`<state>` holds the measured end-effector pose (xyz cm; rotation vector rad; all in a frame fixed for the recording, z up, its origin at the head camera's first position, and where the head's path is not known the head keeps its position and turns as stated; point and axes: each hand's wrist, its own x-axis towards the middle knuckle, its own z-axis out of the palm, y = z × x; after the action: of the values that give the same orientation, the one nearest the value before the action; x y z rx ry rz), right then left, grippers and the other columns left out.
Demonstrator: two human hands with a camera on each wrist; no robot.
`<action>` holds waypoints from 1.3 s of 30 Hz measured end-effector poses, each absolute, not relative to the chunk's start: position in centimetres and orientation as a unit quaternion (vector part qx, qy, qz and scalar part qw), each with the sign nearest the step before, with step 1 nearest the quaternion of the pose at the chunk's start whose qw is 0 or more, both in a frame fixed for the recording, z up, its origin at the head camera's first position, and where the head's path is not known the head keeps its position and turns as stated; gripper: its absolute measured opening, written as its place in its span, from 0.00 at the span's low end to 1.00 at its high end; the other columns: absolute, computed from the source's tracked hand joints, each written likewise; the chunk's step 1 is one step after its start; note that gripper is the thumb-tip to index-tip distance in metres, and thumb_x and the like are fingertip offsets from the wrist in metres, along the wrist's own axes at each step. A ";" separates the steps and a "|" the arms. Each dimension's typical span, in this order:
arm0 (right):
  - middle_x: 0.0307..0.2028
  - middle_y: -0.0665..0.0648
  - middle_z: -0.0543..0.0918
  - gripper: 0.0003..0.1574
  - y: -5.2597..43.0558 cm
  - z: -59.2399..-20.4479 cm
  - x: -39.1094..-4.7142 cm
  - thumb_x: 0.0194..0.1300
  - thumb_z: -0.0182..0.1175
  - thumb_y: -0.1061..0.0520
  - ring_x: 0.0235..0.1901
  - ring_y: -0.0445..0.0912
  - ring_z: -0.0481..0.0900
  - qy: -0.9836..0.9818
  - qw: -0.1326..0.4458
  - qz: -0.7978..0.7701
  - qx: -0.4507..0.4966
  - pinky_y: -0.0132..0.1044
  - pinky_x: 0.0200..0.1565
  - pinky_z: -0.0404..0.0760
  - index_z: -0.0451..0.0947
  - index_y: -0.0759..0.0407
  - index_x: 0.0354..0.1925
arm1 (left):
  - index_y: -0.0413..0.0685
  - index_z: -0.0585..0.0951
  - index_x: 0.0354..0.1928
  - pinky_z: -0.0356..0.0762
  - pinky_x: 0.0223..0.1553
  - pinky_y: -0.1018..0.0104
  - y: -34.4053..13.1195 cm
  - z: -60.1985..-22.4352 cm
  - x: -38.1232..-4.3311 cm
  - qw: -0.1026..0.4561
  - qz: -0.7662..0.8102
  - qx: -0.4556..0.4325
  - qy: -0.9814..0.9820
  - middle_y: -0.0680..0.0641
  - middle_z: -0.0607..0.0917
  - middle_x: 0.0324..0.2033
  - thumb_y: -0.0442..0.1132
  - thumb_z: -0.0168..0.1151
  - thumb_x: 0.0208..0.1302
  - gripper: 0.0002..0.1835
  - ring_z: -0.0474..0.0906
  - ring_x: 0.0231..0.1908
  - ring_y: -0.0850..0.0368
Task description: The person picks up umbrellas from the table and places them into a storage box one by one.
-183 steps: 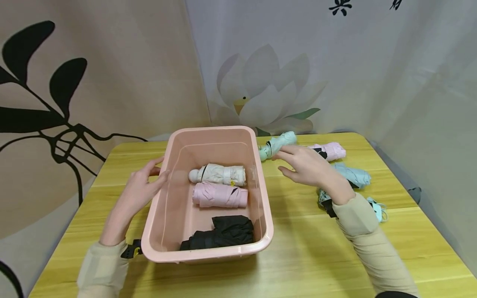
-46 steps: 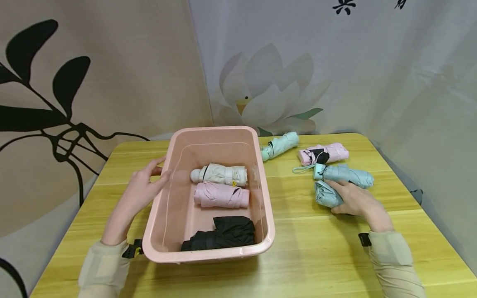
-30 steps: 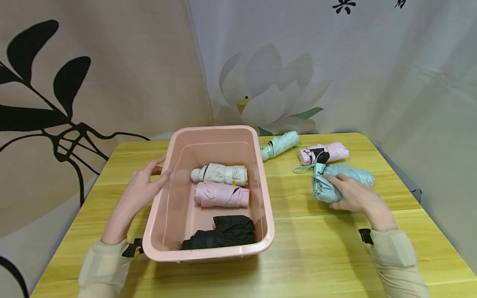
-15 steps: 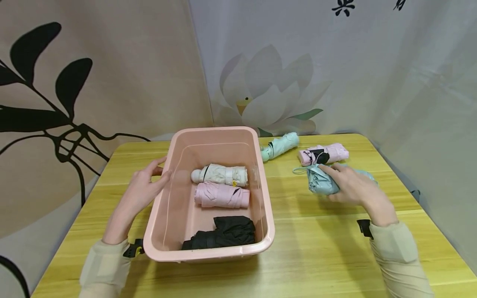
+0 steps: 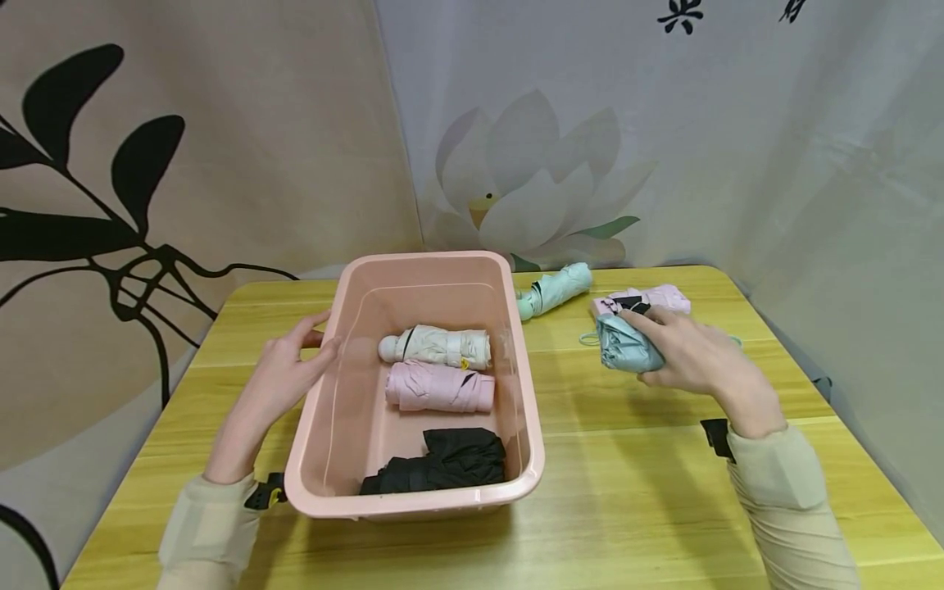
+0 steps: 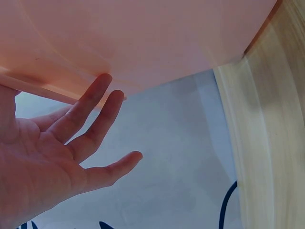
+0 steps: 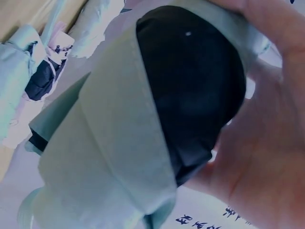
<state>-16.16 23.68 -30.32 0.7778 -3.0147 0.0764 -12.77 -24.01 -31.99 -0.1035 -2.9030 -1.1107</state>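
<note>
My right hand [image 5: 696, 356] grips a folded light blue umbrella [image 5: 625, 344] over the table's right side. In the right wrist view its pale cloth and black patch [image 7: 190, 90] fill the middle. My left hand [image 5: 283, 369] holds the left rim of a pink plastic bin [image 5: 342, 287], thumb over the rim. Its other fingers [image 6: 95, 133] extend loosely outside the wall in the left wrist view. Inside the bin lie a white folded umbrella [image 5: 442, 347], a pink one [image 5: 440, 387] and a black one [image 5: 450, 459].
Behind the right hand lies a pink folded umbrella [image 5: 667, 299] with a black part. A mint green one [image 5: 559, 287] lies near the bin's far right corner. Another light blue umbrella [image 7: 14, 67] shows in the right wrist view. Curtains stand behind the wooden table [image 5: 590, 508].
The right hand has closed on the near light blue umbrella, raised it and shifted it slightly left and away, now overlapping the other blue one. The left hand and bin stay put.
</note>
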 end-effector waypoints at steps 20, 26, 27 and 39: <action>0.51 0.57 0.74 0.49 21.2 -27.2 -16.4 0.43 0.69 0.50 0.45 0.56 0.73 -0.964 0.038 0.004 0.265 0.51 0.30 0.76 0.62 0.47 0.64 | 0.42 0.60 0.67 0.82 0.35 0.57 -24.0 -32.0 -12.7 0.020 -0.355 -0.036 -0.934 0.31 0.78 0.50 0.54 0.46 0.67 0.32 0.82 0.38 0.43; 0.49 0.57 0.74 0.50 20.0 -26.2 -16.7 0.42 0.69 0.50 0.39 0.52 0.75 -0.958 0.043 -0.006 0.283 0.47 0.31 0.75 0.62 0.49 0.64 | 0.44 0.59 0.67 0.81 0.38 0.56 -24.0 -32.0 -12.7 0.017 -0.354 -0.038 -0.934 0.32 0.78 0.49 0.54 0.45 0.67 0.32 0.81 0.41 0.43; 0.49 0.56 0.74 0.50 19.7 -26.0 -16.8 0.42 0.69 0.50 0.39 0.52 0.75 -0.957 0.045 -0.008 0.287 0.46 0.30 0.75 0.62 0.50 0.64 | 0.44 0.59 0.67 0.81 0.38 0.55 -24.0 -32.0 -12.7 0.016 -0.354 -0.039 -0.934 0.32 0.78 0.49 0.54 0.45 0.67 0.32 0.80 0.41 0.43; 0.45 0.57 0.74 0.50 17.7 -24.5 -17.3 0.40 0.69 0.49 0.35 0.52 0.75 -0.945 0.065 -0.027 0.321 0.46 0.28 0.75 0.64 0.50 0.63 | 0.44 0.59 0.68 0.81 0.37 0.57 -24.0 -32.1 -12.7 0.012 -0.357 -0.040 -0.933 0.32 0.78 0.49 0.54 0.45 0.67 0.32 0.80 0.40 0.44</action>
<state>-17.29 17.67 -24.50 0.9677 -2.8505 -0.0810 -12.69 -24.05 -32.14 -0.1247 -2.9096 -1.1121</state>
